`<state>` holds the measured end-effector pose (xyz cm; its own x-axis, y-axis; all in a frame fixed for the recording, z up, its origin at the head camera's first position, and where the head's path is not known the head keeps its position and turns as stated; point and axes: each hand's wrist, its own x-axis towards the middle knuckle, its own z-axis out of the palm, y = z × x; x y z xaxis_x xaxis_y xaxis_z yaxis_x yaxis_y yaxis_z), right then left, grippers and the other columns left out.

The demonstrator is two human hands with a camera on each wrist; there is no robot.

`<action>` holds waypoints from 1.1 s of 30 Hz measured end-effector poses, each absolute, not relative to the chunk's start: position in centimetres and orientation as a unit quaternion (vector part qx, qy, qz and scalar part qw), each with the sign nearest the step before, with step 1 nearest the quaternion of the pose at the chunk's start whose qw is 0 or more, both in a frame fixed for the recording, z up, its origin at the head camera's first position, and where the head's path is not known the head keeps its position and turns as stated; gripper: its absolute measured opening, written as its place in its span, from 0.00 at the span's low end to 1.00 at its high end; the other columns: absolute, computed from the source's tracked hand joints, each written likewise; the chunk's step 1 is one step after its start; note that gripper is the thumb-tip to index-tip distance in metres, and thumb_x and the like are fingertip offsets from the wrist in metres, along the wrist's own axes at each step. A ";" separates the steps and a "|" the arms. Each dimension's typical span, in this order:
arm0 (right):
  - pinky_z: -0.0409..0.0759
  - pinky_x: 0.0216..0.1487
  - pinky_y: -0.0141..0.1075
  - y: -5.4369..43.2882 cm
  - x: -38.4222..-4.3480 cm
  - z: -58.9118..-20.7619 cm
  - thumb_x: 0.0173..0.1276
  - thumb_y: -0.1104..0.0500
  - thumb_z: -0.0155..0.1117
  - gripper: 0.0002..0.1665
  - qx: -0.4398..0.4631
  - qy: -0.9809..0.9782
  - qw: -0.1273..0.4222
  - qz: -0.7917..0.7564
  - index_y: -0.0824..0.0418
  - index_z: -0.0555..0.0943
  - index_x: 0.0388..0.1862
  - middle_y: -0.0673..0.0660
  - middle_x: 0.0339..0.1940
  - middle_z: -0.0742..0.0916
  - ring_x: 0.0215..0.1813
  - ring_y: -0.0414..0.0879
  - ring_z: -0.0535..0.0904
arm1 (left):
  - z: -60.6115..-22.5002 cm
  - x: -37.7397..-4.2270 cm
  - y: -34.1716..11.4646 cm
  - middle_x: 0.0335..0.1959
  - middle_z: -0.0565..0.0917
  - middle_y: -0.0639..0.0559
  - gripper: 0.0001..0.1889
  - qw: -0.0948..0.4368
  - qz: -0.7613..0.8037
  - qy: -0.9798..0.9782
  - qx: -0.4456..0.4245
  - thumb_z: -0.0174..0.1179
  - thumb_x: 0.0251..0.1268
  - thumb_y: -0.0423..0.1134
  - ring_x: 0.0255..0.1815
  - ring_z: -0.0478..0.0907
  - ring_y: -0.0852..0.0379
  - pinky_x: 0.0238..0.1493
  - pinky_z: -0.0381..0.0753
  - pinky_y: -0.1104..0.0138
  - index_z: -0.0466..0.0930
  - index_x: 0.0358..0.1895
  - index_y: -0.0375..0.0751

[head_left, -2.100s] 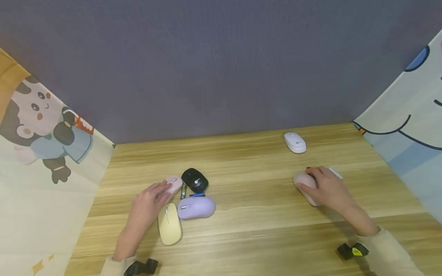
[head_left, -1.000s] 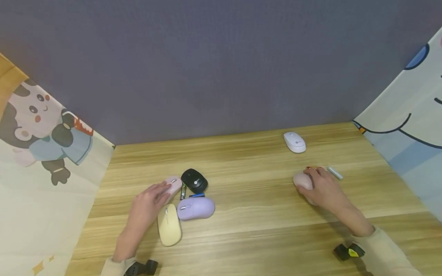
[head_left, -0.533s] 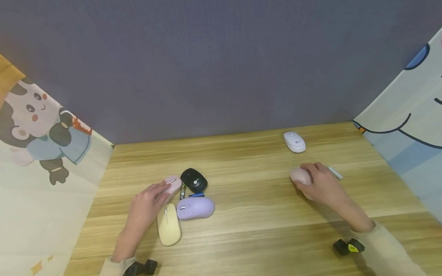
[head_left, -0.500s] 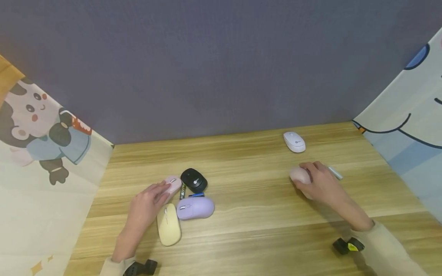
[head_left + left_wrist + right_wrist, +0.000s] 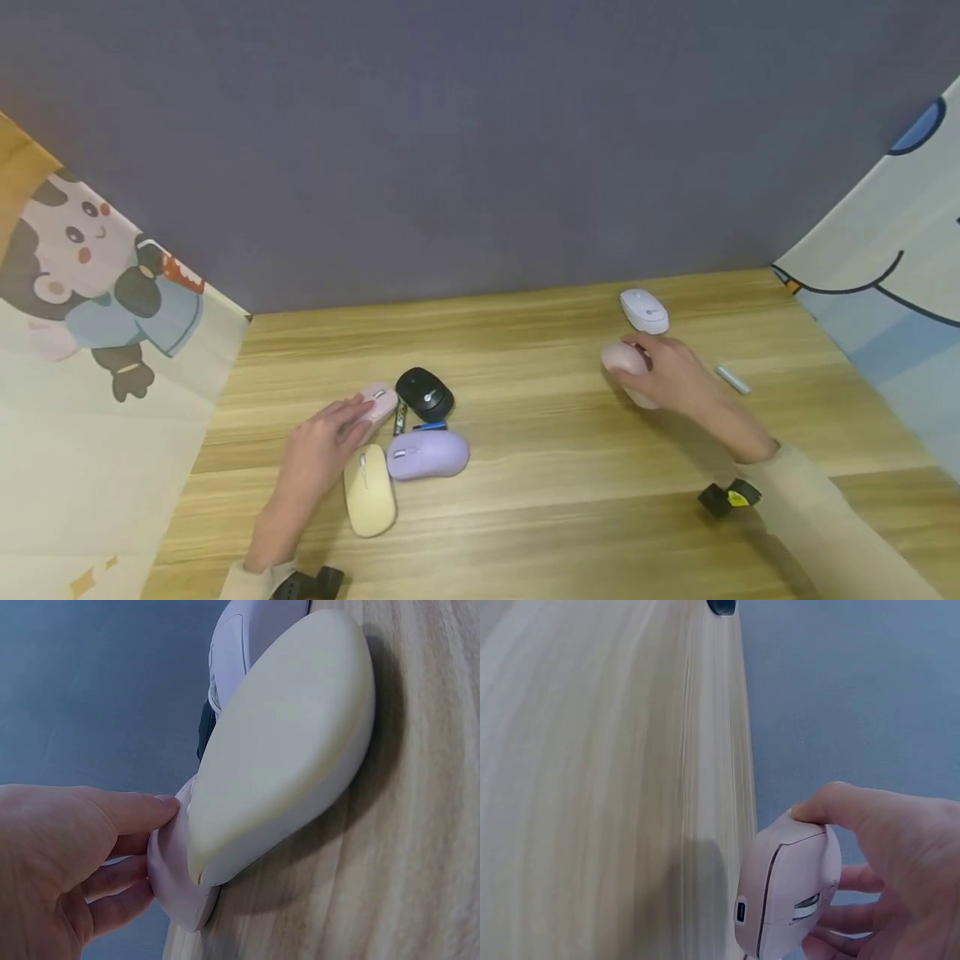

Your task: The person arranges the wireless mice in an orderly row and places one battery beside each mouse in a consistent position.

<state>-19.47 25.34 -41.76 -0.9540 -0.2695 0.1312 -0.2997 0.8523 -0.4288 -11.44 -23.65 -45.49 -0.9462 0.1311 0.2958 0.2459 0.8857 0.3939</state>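
My right hand (image 5: 671,379) grips a pale pink computer mouse (image 5: 624,360) by its sides. In the right wrist view that mouse (image 5: 791,892) is tipped up above the wood, showing its scroll wheel and a port at the front end. At the left, my left hand (image 5: 322,442) holds a second pink mouse (image 5: 381,400) between thumb and fingers, and it rests on the table. Close by it lie a yellow mouse (image 5: 370,492), a lilac mouse (image 5: 429,455) and a black mouse (image 5: 425,394). The yellow mouse (image 5: 292,742) partly covers the held pink one in the left wrist view.
Between the grouped mice sit a dark patterned battery (image 5: 401,418) and a blue one (image 5: 430,426). A white mouse (image 5: 643,312) stands near the back edge, and a thin silver-white cylinder (image 5: 732,380) lies right of my right hand. A grey panel (image 5: 480,167) closes the back.
My right hand has carried its pink mouse up, leftward and toward the back. The orange piece seen earlier beside that hand no longer shows. My left hand has stayed on its mouse.
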 end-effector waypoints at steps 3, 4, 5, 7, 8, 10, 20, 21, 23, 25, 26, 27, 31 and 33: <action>0.85 0.40 0.53 24.8 -20.3 -41.8 0.65 0.51 0.75 0.32 0.161 -0.957 0.029 0.239 0.70 0.80 0.61 0.69 0.45 0.88 0.44 0.59 0.86 | -45.5 -11.4 -23.7 0.58 0.86 0.39 0.16 0.132 -0.223 -0.961 -0.096 0.72 0.63 0.34 0.56 0.85 0.34 0.55 0.84 0.39 0.88 0.55 0.41; 0.86 0.40 0.53 24.6 -20.6 -41.8 0.66 0.51 0.75 0.32 0.166 -0.955 0.026 0.243 0.69 0.80 0.61 0.69 0.46 0.89 0.44 0.58 0.86 | -45.5 -11.4 -23.7 0.58 0.86 0.39 0.16 0.132 -0.225 -0.961 -0.095 0.72 0.63 0.34 0.56 0.85 0.33 0.55 0.84 0.39 0.88 0.55 0.41; 0.86 0.40 0.53 24.4 -20.9 -41.8 0.66 0.51 0.75 0.32 0.170 -0.954 0.024 0.246 0.69 0.80 0.61 0.69 0.46 0.89 0.44 0.59 0.86 | -45.4 -11.4 -23.7 0.58 0.86 0.39 0.16 0.132 -0.226 -0.960 -0.095 0.72 0.63 0.34 0.56 0.84 0.33 0.55 0.84 0.39 0.88 0.55 0.40; 0.86 0.43 0.54 24.0 -21.5 -41.8 0.67 0.51 0.75 0.32 0.178 -0.951 0.016 0.251 0.69 0.80 0.62 0.69 0.49 0.88 0.46 0.59 0.86 | -45.3 -11.4 -23.6 0.58 0.86 0.39 0.16 0.130 -0.226 -0.961 -0.096 0.72 0.63 0.34 0.56 0.84 0.33 0.55 0.84 0.39 0.88 0.55 0.40; 0.86 0.44 0.54 23.8 -21.7 -41.8 0.67 0.51 0.74 0.31 0.184 -0.949 0.014 0.255 0.69 0.80 0.62 0.69 0.50 0.88 0.47 0.59 0.86 | -45.3 -11.4 -23.6 0.58 0.86 0.39 0.16 0.129 -0.226 -0.961 -0.096 0.72 0.63 0.34 0.56 0.84 0.33 0.56 0.84 0.39 0.88 0.55 0.40; 0.86 0.46 0.55 23.3 -22.3 -41.9 0.67 0.52 0.74 0.31 0.201 -0.944 0.012 0.261 0.69 0.80 0.62 0.69 0.52 0.88 0.48 0.60 0.86 | -45.2 -11.3 -23.6 0.58 0.86 0.39 0.16 0.128 -0.227 -0.961 -0.096 0.72 0.63 0.34 0.56 0.84 0.33 0.56 0.83 0.39 0.87 0.55 0.40; 0.84 0.54 0.57 21.5 -24.9 -42.4 0.71 0.51 0.71 0.30 0.256 -0.932 0.007 0.256 0.69 0.79 0.64 0.68 0.57 0.86 0.57 0.64 0.83 | -45.4 -11.5 -23.5 0.57 0.86 0.39 0.16 0.136 -0.230 -0.958 -0.104 0.72 0.62 0.34 0.55 0.85 0.34 0.56 0.84 0.39 0.88 0.54 0.40; 0.83 0.55 0.58 21.4 -25.1 -42.5 0.71 0.51 0.70 0.31 0.258 -0.932 0.006 0.255 0.69 0.78 0.64 0.69 0.58 0.86 0.58 0.64 0.83 | -45.4 -11.5 -23.5 0.57 0.86 0.39 0.17 0.133 -0.230 -0.959 -0.102 0.72 0.63 0.34 0.55 0.85 0.34 0.56 0.84 0.39 0.88 0.54 0.40; 0.81 0.59 0.59 21.3 -25.6 -42.7 0.71 0.51 0.71 0.31 0.261 -0.931 0.003 0.254 0.69 0.79 0.65 0.68 0.59 0.86 0.60 0.65 0.81 | -45.4 -11.4 -23.6 0.57 0.86 0.39 0.17 0.130 -0.230 -0.959 -0.099 0.72 0.63 0.34 0.55 0.85 0.34 0.56 0.84 0.39 0.88 0.54 0.40; 0.79 0.61 0.60 21.1 -26.0 -43.0 0.70 0.51 0.72 0.31 0.263 -0.932 0.001 0.249 0.68 0.79 0.65 0.68 0.60 0.85 0.62 0.67 0.80 | -45.4 -11.4 -23.6 0.57 0.86 0.39 0.17 0.130 -0.231 -0.959 -0.098 0.72 0.62 0.34 0.55 0.85 0.33 0.56 0.84 0.39 0.88 0.54 0.39; 0.78 0.63 0.61 21.1 -26.3 -43.2 0.69 0.51 0.72 0.31 0.265 -0.932 0.002 0.246 0.67 0.79 0.65 0.68 0.61 0.85 0.63 0.67 0.79 | -45.4 -11.4 -23.6 0.57 0.86 0.39 0.17 0.131 -0.232 -0.959 -0.098 0.72 0.62 0.34 0.55 0.85 0.33 0.56 0.84 0.39 0.88 0.54 0.39; 0.76 0.63 0.61 21.0 -26.5 -43.3 0.69 0.51 0.72 0.31 0.268 -0.932 0.002 0.243 0.67 0.79 0.65 0.68 0.61 0.85 0.63 0.68 0.79 | -45.4 -11.4 -23.6 0.57 0.86 0.39 0.17 0.132 -0.232 -0.959 -0.098 0.72 0.62 0.34 0.55 0.85 0.33 0.56 0.84 0.39 0.88 0.54 0.39; 0.73 0.66 0.63 20.6 -27.2 -43.6 0.68 0.52 0.73 0.31 0.287 -0.931 0.006 0.226 0.67 0.80 0.64 0.68 0.61 0.85 0.64 0.68 0.78 | -45.4 -11.4 -23.5 0.57 0.86 0.39 0.17 0.130 -0.228 -0.960 -0.097 0.72 0.63 0.34 0.55 0.85 0.33 0.56 0.84 0.39 0.88 0.55 0.39; 0.74 0.66 0.62 20.3 -27.6 -43.5 0.68 0.53 0.73 0.31 0.296 -0.930 0.008 0.217 0.68 0.80 0.64 0.68 0.60 0.86 0.62 0.67 0.80 | -45.4 -11.5 -23.4 0.57 0.86 0.39 0.17 0.128 -0.226 -0.961 -0.095 0.72 0.63 0.34 0.55 0.85 0.33 0.56 0.83 0.39 0.88 0.55 0.39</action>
<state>-27.61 20.31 -43.54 -0.8247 -0.5472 0.1432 -0.5541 0.7307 -0.3989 -11.46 -23.44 -45.37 -0.9491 0.1257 0.2887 0.2411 0.8799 0.4095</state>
